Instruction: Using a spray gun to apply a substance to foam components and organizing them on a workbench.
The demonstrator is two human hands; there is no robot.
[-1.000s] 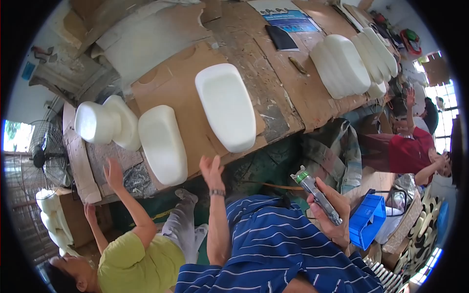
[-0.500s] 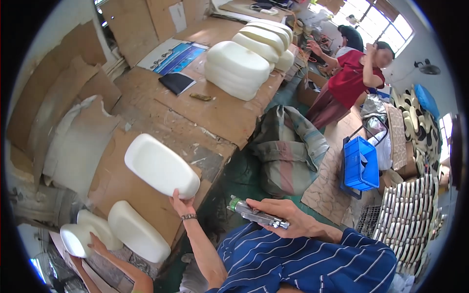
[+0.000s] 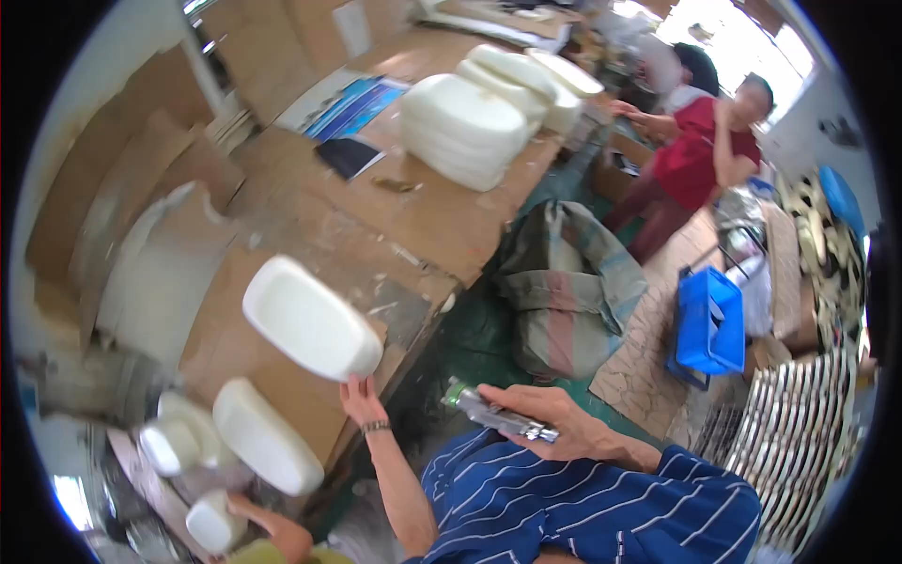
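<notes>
Sack [image 3: 564,301] on floor [image 3: 474,352] beside table's [image 3: 437,221] edge; left hand [image 3: 365,404], spread, touches pad [image 3: 308,315]; right hand [image 3: 550,418] clamped on tool [image 3: 477,406].

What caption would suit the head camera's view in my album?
Left hand at a white molded piece's edge; right hand holding a silvery tool.

you're in a workshop: it shows in the metal tool [image 3: 498,415] you hold, the cardboard-covered tabletop [image 3: 442,224], the white moulded pieces [image 3: 460,133] stacked along its right edge, and the bulky sack [image 3: 564,301] beside that edge.
</notes>
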